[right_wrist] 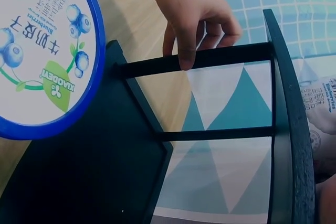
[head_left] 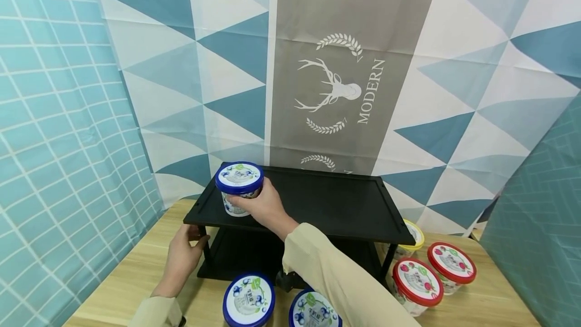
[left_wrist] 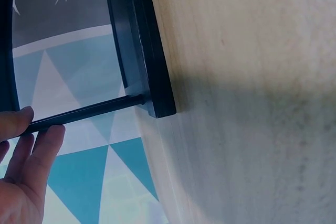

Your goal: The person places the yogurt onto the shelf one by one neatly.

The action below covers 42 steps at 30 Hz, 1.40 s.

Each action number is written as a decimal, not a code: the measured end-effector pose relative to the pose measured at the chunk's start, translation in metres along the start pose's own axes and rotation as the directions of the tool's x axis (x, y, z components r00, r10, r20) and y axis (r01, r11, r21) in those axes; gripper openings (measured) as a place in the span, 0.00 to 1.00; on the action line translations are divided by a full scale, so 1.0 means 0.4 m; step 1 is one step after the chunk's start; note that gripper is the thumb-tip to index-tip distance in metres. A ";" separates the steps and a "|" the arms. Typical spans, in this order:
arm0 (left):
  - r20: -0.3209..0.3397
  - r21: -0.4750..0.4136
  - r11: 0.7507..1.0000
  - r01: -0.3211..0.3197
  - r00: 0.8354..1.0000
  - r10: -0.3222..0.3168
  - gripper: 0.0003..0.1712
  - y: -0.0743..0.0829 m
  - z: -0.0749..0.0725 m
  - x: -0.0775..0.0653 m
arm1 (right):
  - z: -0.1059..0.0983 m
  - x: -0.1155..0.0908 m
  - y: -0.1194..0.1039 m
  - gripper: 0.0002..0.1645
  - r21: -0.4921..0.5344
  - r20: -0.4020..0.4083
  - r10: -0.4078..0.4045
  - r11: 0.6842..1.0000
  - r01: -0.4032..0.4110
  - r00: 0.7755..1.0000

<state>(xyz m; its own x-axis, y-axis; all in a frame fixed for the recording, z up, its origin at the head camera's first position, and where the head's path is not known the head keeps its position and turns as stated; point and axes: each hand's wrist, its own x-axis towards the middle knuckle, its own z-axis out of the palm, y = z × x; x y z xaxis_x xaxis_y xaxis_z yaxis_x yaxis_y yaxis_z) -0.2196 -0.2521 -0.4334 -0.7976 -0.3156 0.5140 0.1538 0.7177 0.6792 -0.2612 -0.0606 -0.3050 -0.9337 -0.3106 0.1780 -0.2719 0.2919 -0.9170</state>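
A black two-tier shelf (head_left: 317, 196) stands on the wooden table. My right hand (head_left: 268, 207) grips a round blueberry tub (head_left: 239, 175) with a blue lid, upright at the left end of the upper tier. In the right wrist view, only part of that tub (right_wrist: 325, 111) shows at the edge. With thumb and fingers, my left hand (head_left: 180, 259) pinches the front left post (left_wrist: 89, 114) of the shelf, just under the upper tier. Two more blue-lidded tubs, one left (head_left: 248, 301) and one right (head_left: 315, 312), sit before the shelf; my right sleeve partly covers the latter.
Right of the shelf are two red-lidded tubs, one nearer (head_left: 416, 284) and one farther (head_left: 452, 266). A yellow-lidded tub (head_left: 414, 236) stands behind the shelf's right end, partly hidden. Patterned cloth (head_left: 231, 64) hangs behind the table (head_left: 122, 286), with tiled-print cloth (head_left: 54, 140) at left.
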 end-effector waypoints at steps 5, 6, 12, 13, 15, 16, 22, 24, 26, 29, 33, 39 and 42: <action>0.006 0.007 1.000 0.004 1.000 -0.004 0.19 0.000 0.000 -0.001 | -0.005 0.001 0.001 0.52 -0.009 0.018 0.010 1.000 -0.009 1.000; 0.008 0.008 1.000 0.004 1.000 -0.004 0.19 0.000 0.000 -0.001 | -0.007 0.001 0.001 0.52 -0.007 0.022 0.010 1.000 -0.010 1.000; 0.012 -0.003 1.000 -0.001 1.000 0.001 0.19 0.000 -0.002 -0.002 | -0.016 -0.001 -0.001 0.52 0.004 0.050 0.021 1.000 -0.022 0.999; 0.012 -0.005 1.000 -0.001 1.000 0.001 0.19 0.000 -0.001 -0.003 | -0.018 -0.002 -0.002 0.51 0.004 0.053 0.026 1.000 -0.026 0.998; 0.011 -0.004 1.000 -0.007 1.000 0.007 0.19 -0.001 0.000 -0.004 | -0.023 -0.006 -0.003 0.50 0.003 0.060 0.026 1.000 -0.027 0.998; 0.010 -0.005 1.000 -0.010 1.000 0.010 0.19 -0.001 0.000 -0.005 | -0.026 -0.009 -0.003 0.49 0.003 0.063 0.021 1.000 -0.022 0.998; 0.003 -0.010 1.000 -0.009 1.000 0.009 0.20 -0.003 0.000 -0.009 | -0.046 -0.026 -0.005 0.50 0.006 0.075 -0.011 1.000 0.010 0.997; 0.005 -0.007 1.000 -0.003 1.000 0.003 0.19 -0.004 0.000 -0.008 | -0.057 -0.033 -0.007 0.51 0.002 0.070 -0.007 1.000 0.007 0.998; 0.009 -0.004 1.000 0.004 1.000 -0.004 0.18 -0.004 0.000 -0.007 | -0.069 -0.042 -0.008 0.52 -0.012 0.055 0.001 1.000 0.000 0.998; 0.016 -0.005 1.000 0.016 1.000 -0.016 0.17 -0.002 0.000 -0.005 | -0.089 -0.053 -0.005 0.52 -0.030 0.025 0.004 1.000 -0.004 1.000; 0.024 -0.014 1.000 0.025 0.999 -0.025 0.17 -0.001 0.002 -0.004 | -0.115 -0.070 0.004 0.48 -0.036 -0.010 -0.025 0.999 0.024 1.000; 0.020 -0.019 1.000 0.020 1.000 -0.020 0.18 -0.008 0.004 -0.003 | -0.151 -0.094 0.008 0.39 -0.042 -0.038 -0.047 0.998 0.045 0.998; 0.013 -0.018 1.000 0.018 1.000 -0.018 0.18 -0.010 0.006 -0.003 | -0.166 -0.102 0.010 0.36 -0.047 -0.044 -0.049 0.998 0.047 0.998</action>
<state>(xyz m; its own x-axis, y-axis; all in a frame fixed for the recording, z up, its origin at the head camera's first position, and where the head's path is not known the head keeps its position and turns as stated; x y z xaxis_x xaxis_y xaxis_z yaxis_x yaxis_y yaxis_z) -0.2207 -0.2531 -0.4380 -0.8081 -0.3201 0.4945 0.1498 0.7002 0.6980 -0.2395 0.0132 -0.2922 -0.9284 -0.2847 0.2387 -0.3265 0.3189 -0.8898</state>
